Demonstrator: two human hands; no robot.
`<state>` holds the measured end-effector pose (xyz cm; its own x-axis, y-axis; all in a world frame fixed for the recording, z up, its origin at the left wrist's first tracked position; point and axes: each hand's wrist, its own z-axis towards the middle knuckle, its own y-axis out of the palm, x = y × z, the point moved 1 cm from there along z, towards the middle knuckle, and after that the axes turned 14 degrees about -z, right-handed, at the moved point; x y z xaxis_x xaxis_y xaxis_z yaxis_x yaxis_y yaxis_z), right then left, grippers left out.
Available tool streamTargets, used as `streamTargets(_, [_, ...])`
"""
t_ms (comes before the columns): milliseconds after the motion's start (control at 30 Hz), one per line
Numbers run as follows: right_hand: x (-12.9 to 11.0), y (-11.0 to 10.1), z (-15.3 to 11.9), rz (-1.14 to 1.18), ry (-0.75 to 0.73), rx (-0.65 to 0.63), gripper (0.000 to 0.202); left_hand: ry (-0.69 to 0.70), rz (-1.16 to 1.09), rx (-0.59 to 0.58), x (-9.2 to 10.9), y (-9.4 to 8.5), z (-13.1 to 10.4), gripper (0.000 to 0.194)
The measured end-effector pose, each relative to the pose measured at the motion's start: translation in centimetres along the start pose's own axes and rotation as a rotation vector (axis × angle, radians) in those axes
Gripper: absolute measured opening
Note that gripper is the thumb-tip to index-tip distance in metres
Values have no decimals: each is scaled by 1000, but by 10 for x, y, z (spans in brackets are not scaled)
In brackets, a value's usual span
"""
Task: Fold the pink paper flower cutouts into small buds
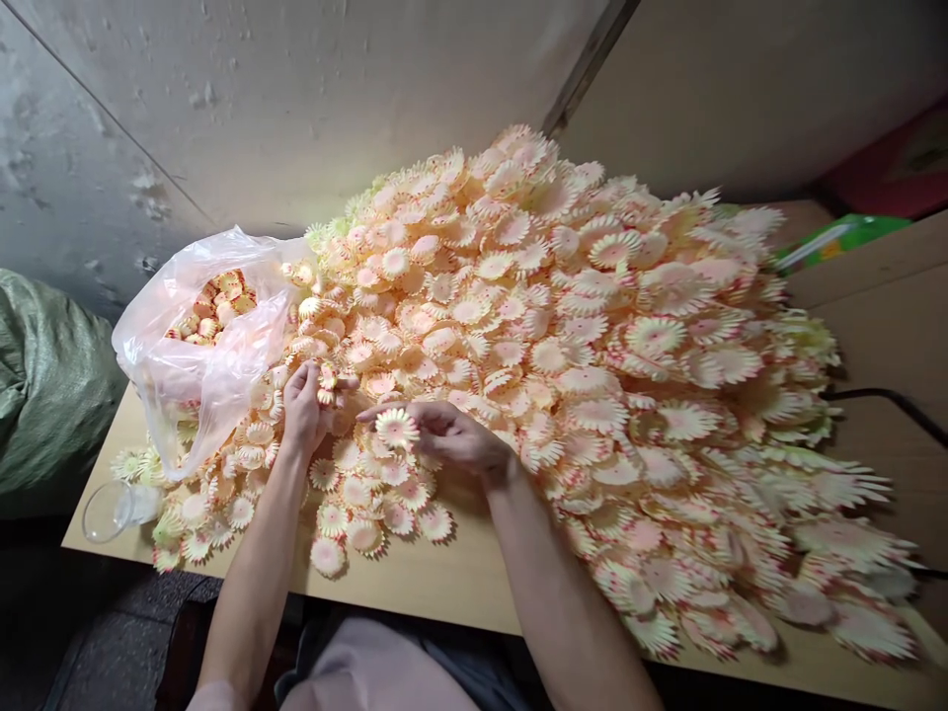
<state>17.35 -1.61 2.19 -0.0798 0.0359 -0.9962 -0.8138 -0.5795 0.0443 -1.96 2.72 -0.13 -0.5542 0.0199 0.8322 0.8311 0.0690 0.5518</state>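
My left hand (305,407) is closed around a small stack of petal discs (326,381), cream with red-tipped edges. To its right, my right hand (453,434) pinches a single petal disc (397,429), round with a fringed rim and a pinkish centre. Below the hands, several loose discs (362,536) lie flat on the table (422,583). A large heap of similar fringed discs (548,355) fills the table behind and to the right; those at the far right look bigger.
A translucent pink plastic bag (207,375) holding stacked discs (214,306) stands at the left. A clear cup (106,512) lies near the table's left corner. A green woven sack (51,395) is beyond the left edge. A wall (296,109) rises behind.
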Motion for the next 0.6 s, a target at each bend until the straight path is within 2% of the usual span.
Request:
streamTargets(167, [6, -4, 2, 136, 16, 211, 26, -104, -40, -46, 6, 7, -5, 32])
streamTargets(400, [12, -5, 13, 231, -27, 305, 19, -221, -265, -44, 18, 15, -10, 31])
streamTargets(500, [12, -5, 15, 140, -39, 350, 15, -209, -244, -56, 18, 15, -12, 26])
streamTargets(600, [14, -5, 16, -40, -25, 438, 20, -90, -45, -107, 16, 16, -15, 27])
